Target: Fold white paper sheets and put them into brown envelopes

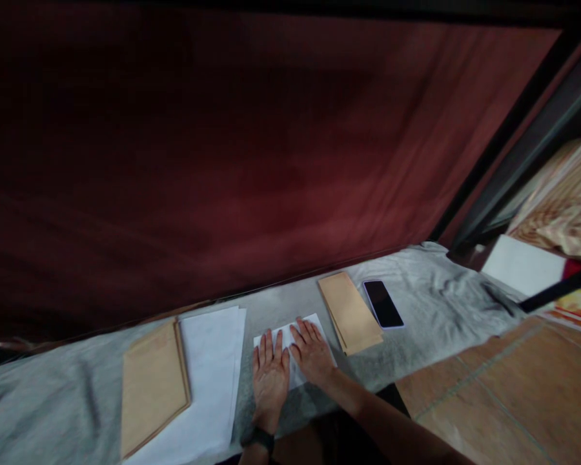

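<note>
A small white sheet of paper (296,374), perhaps folded, lies on the grey cloth in front of me. My left hand (271,374) presses flat on its left part, fingers stretched out. On the right part rests my right hand (314,354), also flat with its fingers extended. Both palms hide much of the paper. Close by on the right are brown envelopes (351,313), slightly fanned. To the left, larger white sheets (213,381) lie partly under a stack of brown envelopes (152,381).
A phone (383,303) with a dark screen lies right of the smaller envelope pile. The grey cloth (436,290) is wrinkled at the right. A dark red panel (271,161) rises behind. Tiled floor (513,387) shows at lower right, with a white box-like object (523,265) beyond the frame bars.
</note>
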Tool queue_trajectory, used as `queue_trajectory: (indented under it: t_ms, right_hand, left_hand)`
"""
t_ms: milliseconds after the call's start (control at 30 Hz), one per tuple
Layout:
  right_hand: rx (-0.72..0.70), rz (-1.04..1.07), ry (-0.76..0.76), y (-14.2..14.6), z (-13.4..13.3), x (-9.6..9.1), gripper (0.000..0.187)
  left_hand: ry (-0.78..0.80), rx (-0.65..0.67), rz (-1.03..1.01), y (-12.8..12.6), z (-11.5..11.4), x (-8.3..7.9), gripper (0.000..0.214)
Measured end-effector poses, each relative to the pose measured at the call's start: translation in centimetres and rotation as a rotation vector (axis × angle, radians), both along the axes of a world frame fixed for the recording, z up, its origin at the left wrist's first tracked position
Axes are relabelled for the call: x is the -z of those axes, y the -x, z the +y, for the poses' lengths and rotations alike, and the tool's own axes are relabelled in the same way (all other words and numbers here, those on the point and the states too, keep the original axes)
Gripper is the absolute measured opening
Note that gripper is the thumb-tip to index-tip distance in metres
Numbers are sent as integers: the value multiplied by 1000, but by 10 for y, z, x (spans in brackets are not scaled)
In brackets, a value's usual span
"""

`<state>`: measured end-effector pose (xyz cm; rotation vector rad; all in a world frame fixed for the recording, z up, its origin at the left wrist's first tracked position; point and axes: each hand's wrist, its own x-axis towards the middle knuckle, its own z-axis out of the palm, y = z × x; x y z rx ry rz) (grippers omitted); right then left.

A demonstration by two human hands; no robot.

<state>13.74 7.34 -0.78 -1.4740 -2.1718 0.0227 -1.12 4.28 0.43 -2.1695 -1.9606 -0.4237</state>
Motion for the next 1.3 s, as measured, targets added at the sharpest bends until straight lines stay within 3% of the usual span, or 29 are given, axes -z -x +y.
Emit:
queue_trajectory:
  t_ms: [167,333,567,800,1067,1300]
  right_hand:
    - [178,-34,-24,-8,0,6,60]
    - [243,-67,8,-15,-6,8,65]
    - [240,-68,-57,-20,-29,16,68]
    - [193,-51,-97,-30,-50,13,68]
    - [182,-56,-130,-41,-74,15,74]
    - [85,-113,-80,-58,-90,7,76]
  left_hand:
    - [-91,-7,-39,4,0,9,59]
    - [-123,-10,-70,4,-2,9,64]
    - [-139,23,-103,6,-5,9,66]
    - [-96,66,-63,11,-7,8,62]
    - [-22,306,48,-14,-39,12,58]
    - [-59,260,57,18,-51,16,63]
